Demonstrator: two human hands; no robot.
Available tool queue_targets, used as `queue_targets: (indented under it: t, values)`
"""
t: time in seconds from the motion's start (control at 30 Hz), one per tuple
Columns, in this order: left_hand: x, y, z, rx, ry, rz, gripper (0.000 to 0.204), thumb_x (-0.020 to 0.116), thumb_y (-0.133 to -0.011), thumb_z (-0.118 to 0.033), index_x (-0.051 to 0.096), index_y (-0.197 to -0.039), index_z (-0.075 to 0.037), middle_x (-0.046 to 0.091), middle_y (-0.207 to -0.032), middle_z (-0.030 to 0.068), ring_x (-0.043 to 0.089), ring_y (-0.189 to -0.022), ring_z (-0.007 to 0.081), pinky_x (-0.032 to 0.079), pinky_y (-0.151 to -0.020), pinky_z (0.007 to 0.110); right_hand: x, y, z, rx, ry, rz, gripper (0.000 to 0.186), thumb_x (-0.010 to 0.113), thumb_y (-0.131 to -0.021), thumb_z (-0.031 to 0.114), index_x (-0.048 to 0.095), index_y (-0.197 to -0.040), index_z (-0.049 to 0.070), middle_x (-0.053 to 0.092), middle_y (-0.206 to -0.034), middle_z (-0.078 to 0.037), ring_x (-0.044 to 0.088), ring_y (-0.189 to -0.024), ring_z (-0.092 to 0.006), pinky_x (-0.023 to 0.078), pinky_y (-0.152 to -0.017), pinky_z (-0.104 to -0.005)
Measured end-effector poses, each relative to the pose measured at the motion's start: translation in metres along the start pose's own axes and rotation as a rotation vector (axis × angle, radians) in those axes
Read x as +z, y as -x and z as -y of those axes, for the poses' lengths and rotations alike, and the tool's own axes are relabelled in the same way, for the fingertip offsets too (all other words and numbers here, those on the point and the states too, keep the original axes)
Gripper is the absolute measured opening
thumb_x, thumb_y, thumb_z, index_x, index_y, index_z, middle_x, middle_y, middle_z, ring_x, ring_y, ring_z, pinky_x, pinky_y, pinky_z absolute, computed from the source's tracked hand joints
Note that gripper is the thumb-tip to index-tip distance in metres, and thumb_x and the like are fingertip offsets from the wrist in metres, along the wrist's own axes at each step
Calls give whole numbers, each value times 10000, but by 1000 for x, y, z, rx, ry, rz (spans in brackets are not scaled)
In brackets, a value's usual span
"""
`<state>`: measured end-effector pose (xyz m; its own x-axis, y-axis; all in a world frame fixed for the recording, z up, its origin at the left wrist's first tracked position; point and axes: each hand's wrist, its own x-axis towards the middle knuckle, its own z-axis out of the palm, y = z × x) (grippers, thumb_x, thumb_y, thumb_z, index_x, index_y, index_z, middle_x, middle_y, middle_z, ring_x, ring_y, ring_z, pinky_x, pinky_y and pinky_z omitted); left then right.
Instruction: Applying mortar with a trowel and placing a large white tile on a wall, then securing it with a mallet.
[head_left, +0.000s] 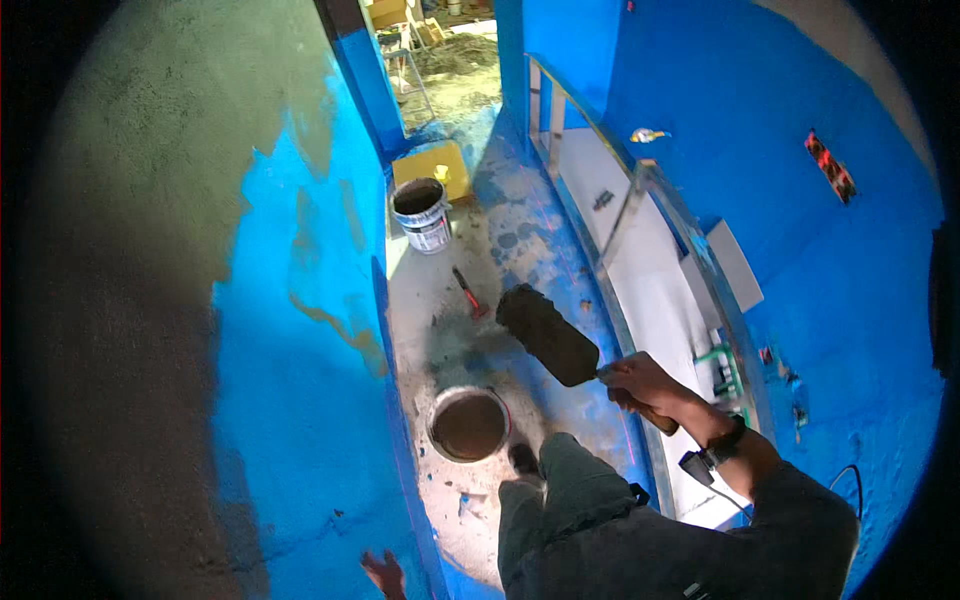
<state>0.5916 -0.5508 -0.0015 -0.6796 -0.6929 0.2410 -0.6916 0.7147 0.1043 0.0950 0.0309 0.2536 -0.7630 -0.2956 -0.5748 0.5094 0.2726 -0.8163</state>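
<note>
My right hand (645,385) grips the handle of a trowel (580,365), held out in front of me above the floor. Dark wet mortar (535,325) covers its blade. Low on the left, my left hand (383,573) has its fingers apart and holds nothing; it is nearest the blue wall (300,420), though whether it touches I cannot tell. Grey-brown plaster (150,200) coats the wall's left and upper part with a ragged edge. By my feet stands a round bucket (434,440) filled with brown mortar (468,425).
A white bucket (428,235) stands farther off, beside a yellow board (455,170). Between the buckets lies a red-and-black hand tool (468,292). Along the right runs a metal frame (640,190) by a white panel (610,220). A doorway opens onto rubble (455,65) and a ladder (415,75).
</note>
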Motion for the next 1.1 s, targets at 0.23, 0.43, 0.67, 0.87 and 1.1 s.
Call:
queue_targets:
  t: [0.23, 0.43, 0.67, 0.87, 1.1]
  values:
    - [-162, -388, -292, 370, -59, -350, 515, 623, -1003, -148, 488, -1448, 72, 464, -1514, 283, 442, -1403, 483, 393, -1147, 585, -1, -246, 111, -213, 128, -132, 338, 680, -982, 276, 680, -772, 11, 656, -654, -100, 633, -524, -174, 503, -480, -336]
    - [-216, -585, -346, 488, 275, -528, 759, 593, -1067, -270, 144, -1677, -229, 213, -1706, 165, 317, -1534, 450, 352, -1189, 664, 34, -534, 200, -518, 819, -510, 254, 662, -914, 248, 710, -819, 18, 730, -813, -217, 739, -774, -337, 584, -693, -484]
    - [-224, -652, -420, 382, -1009, -817, 795, 539, -1032, -596, 458, -1517, 28, 571, -1458, 254, 471, -1395, 484, 337, -1146, 629, 94, -798, 272, -370, 1182, -455, 188, 623, -932, 188, 676, -1026, 34, 732, -924, -215, 749, -890, -358, 605, -771, -502]
    - [-222, -650, -400, 343, -1037, -737, 863, 519, -1026, -629, 415, -1543, 54, 478, -1548, 285, 349, -1484, 521, 242, -1190, 683, 92, -788, 240, -354, 874, -567, 312, 670, -892, 306, 673, -1052, 38, 728, -981, -233, 719, -995, -408, 583, -838, -527]
    - [-223, -651, -393, 373, -974, -815, 851, 526, -1014, -646, 396, -1599, -43, 414, -1622, 237, 313, -1518, 506, 242, -1211, 680, 50, -588, 99, -224, 625, -486, 405, 693, -873, 411, 731, -899, 8, 725, -870, -264, 717, -854, -462, 560, -785, -541]
